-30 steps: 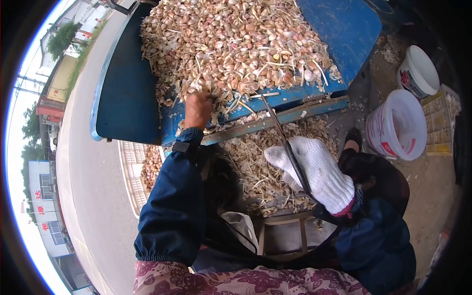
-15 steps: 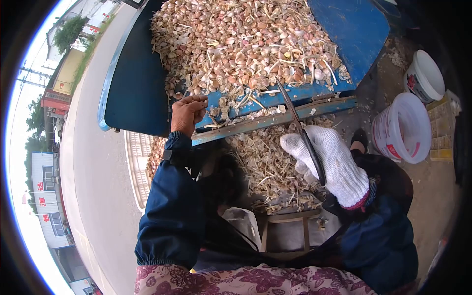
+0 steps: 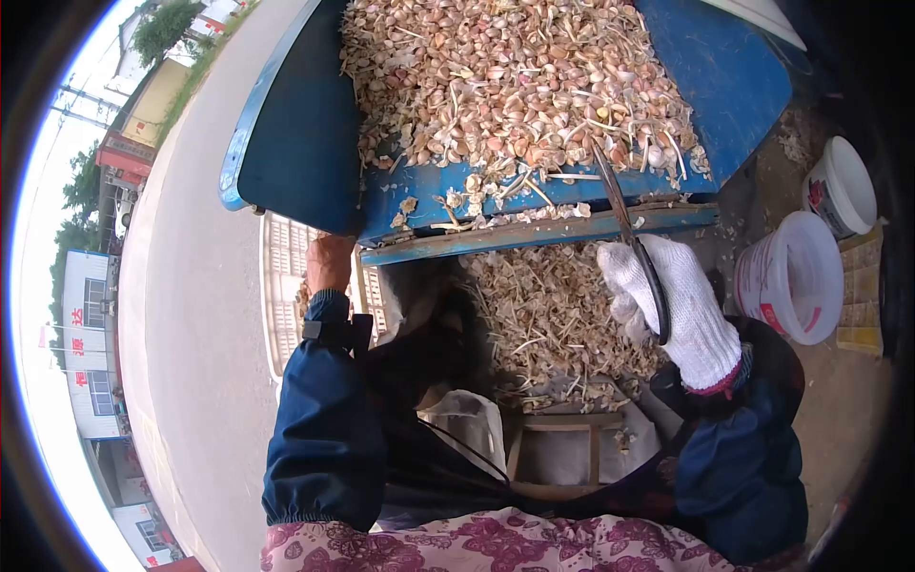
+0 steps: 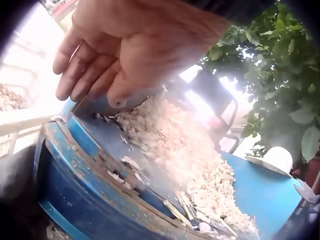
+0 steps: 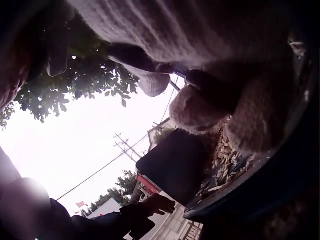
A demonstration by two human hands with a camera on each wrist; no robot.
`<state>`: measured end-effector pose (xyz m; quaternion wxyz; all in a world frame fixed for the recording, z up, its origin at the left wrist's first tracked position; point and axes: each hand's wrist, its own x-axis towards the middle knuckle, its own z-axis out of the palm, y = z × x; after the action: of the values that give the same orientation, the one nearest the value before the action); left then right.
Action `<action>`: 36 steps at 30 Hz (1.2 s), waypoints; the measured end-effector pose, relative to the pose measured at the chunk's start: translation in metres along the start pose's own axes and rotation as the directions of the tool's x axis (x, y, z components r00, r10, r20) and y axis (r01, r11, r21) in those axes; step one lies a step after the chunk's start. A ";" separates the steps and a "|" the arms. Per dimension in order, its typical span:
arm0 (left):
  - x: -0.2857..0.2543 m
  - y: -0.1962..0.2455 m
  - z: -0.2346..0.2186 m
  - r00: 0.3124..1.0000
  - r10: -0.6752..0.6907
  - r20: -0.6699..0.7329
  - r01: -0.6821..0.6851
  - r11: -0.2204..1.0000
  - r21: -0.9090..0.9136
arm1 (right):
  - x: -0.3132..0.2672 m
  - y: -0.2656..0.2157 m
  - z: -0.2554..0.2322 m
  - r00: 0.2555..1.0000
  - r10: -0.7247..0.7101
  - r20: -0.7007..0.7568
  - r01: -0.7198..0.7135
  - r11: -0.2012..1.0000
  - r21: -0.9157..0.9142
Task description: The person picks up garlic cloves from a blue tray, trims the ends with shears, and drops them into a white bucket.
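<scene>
My bare left hand (image 3: 330, 262) is over the white plastic crate (image 3: 274, 315), just left of the blue metal chute's front lip. Its fingers (image 4: 82, 75) are loosely extended with nothing between them in the left wrist view. My right hand (image 3: 672, 300), in a white knit glove, grips dark, long-bladed scissors (image 3: 617, 198). Their tip points up to the near edge of a heap of loose garlic cloves (image 3: 534, 95) on the blue chute (image 3: 295, 143). Dry stems and husks (image 3: 477, 195) lie along the chute's front strip.
Below the lip, a pile of husks and stems (image 3: 553, 324) spreads before my legs. Two white buckets (image 3: 753, 286) stand at right, beside a yellowish crate (image 3: 863, 286). A wooden frame (image 3: 562, 419) sits close to my body. Paved road (image 3: 191, 286) runs along the left.
My left hand has left the cloves at the chute's front, drawn back and moved left over the crate. The right hand keeps its grip on the scissors. The head view has shifted.
</scene>
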<state>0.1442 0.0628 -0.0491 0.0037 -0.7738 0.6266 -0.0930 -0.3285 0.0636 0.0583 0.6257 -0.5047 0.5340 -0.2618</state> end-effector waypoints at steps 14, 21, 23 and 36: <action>0.017 0.245 0.007 0.971 0.127 -0.202 -0.209 0.861 -0.464 | -0.014 -0.014 -0.010 0.998 0.034 -0.045 -0.031 0.997 0.075; -0.038 0.261 -0.015 0.878 0.437 -0.193 -0.474 0.742 -0.474 | -0.020 -0.015 -0.016 0.996 -0.035 -0.078 0.039 0.998 0.043; -0.054 0.252 -0.028 0.866 0.482 -0.132 -0.453 0.647 -0.613 | -0.022 -0.015 -0.017 0.995 -0.063 -0.079 0.064 0.998 0.014; 0.115 0.182 -0.008 0.928 0.138 -0.346 -0.322 0.765 -0.558 | -0.019 -0.015 -0.026 0.992 -0.078 -0.094 0.076 0.997 -0.029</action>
<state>-0.0109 -0.0873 -0.0472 -0.3225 -0.6287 0.7076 0.0032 -0.3546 0.0655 0.0818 0.5825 -0.5198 0.5468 -0.3025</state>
